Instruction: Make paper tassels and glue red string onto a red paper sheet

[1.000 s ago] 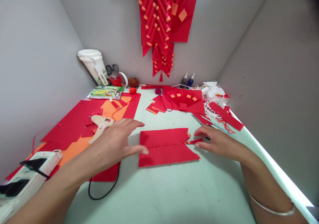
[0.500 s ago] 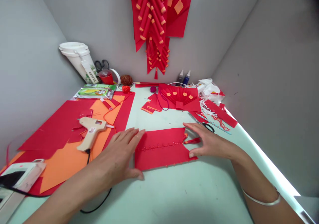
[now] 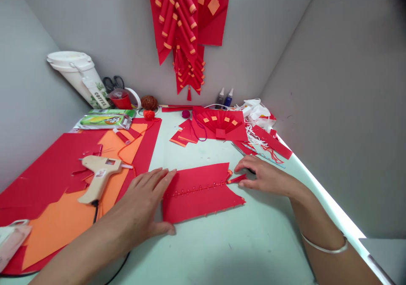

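A red paper sheet (image 3: 203,202) with a row of small beads or loops across its middle lies on the pale green table (image 3: 222,251). My left hand (image 3: 144,202) lies flat and open at the sheet's left edge, fingers stretched out, thumb at the lower corner. My right hand (image 3: 264,176) rests at the sheet's right side, fingers curled over a thin red stick or string end (image 3: 236,178) that sticks out from the sheet. A silver bangle (image 3: 323,247) sits on my right wrist.
A beige glue gun (image 3: 98,175) with a black cord lies on red and orange paper sheets (image 3: 63,192) at the left. Folded red paper pieces (image 3: 218,126), glue bottles (image 3: 224,98), scissors (image 3: 113,83), a white bucket (image 3: 78,75) and white scraps (image 3: 258,111) crowd the back. Red paper firecrackers (image 3: 184,27) hang on the wall.
My left hand slid from reaching across the sheet to lying flat at its left edge. My right hand moved in over the sheet's right corner, then back to the stick. The view shifted right.
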A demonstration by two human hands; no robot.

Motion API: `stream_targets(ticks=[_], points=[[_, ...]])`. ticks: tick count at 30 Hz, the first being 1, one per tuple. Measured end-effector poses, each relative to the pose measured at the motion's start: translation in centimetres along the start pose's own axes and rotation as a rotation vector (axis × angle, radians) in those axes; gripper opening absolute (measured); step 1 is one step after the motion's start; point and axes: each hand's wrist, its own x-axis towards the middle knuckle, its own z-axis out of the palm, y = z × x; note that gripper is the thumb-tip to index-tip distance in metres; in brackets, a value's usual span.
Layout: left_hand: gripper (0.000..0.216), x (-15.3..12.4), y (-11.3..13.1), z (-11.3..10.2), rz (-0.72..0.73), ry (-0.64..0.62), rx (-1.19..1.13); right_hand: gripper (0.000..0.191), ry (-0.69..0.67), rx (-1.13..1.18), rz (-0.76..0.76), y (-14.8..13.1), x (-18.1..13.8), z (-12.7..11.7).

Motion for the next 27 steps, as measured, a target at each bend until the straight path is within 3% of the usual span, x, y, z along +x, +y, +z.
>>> stream_targets(ticks=[6,20,22,24,27], points=[[0.108,0.1,0.1,0.1,0.011,-0.007,0.0,0.009,0.01,-0.033,-0.054,0.2,0.2,0.3],[0.107,0.1,0.3,1.0,0.107,0.109,0.025,0.011,-0.008,-0.056,0.023,0.6,-0.6,-0.8],[0.108,0.1,0.1,1.1,0.12,0.155,0.002,0.018,0.047,-0.011,0.057,0.8,-0.6,-1.0],[0.108,0.1,-0.1,0.9,0.13,0.209,-0.02,0.018,0.185,0.003,0.074,1.3,-0.3,-1.1],[0.092,0.4,-0.2,-0.1,0.117,0.279,-0.037,0.017,0.381,-0.039,0.086,2.2,0.7,-0.8]])
